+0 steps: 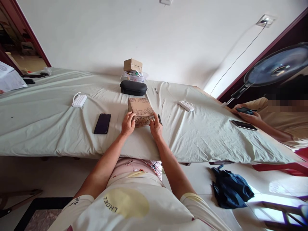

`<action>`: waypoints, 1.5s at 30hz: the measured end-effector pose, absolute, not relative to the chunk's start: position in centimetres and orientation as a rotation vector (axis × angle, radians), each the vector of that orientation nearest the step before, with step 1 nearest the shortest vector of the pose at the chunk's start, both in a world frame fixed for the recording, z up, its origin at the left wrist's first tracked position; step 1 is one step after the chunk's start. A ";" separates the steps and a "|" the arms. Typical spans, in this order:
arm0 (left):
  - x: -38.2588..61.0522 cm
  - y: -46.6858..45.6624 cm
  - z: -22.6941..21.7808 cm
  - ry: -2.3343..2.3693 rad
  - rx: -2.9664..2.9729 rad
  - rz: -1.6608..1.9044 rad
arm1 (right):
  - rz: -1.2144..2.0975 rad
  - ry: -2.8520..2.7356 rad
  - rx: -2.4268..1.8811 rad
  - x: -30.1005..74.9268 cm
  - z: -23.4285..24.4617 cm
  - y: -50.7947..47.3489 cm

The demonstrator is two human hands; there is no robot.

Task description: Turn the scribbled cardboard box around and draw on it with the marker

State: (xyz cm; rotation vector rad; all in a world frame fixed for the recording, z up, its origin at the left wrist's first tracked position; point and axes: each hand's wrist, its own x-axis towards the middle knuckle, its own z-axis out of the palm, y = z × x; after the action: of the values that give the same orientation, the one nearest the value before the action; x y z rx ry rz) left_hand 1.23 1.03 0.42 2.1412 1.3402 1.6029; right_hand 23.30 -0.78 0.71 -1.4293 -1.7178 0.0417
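Observation:
A cardboard box [141, 107] with dark swirling line patterns on its top and front stands on the cloth-covered table in front of me. My left hand [128, 124] grips the box's near left corner, fingers curled against it. At the near right corner my right hand [156, 125] holds the box, the index finger reaching along its side. A black pen-like object [160, 119] shows just beside the right hand; I cannot tell whether it lies on the cloth or touches the hand. Left of the box lies a dark phone [102, 124].
Behind the box are a black zip case [133, 88], a clear plastic tub [141, 77], a small carton [132, 65] and a small pen [156, 91]. White power strips [79, 100] lie either side. At right, another person [276, 122] holds a dark object near a fan [279, 65].

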 end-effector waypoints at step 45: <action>0.4 1.3 0.1 1.860 2.077 1.248 | 0.140 -1.597 -1.195 21.9 0.8 -0.9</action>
State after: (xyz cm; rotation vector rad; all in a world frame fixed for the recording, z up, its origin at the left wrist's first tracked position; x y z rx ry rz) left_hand 0.39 1.34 0.11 2.0768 1.8597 1.2485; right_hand 21.93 -0.87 0.84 -1.1946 -1.5968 0.1403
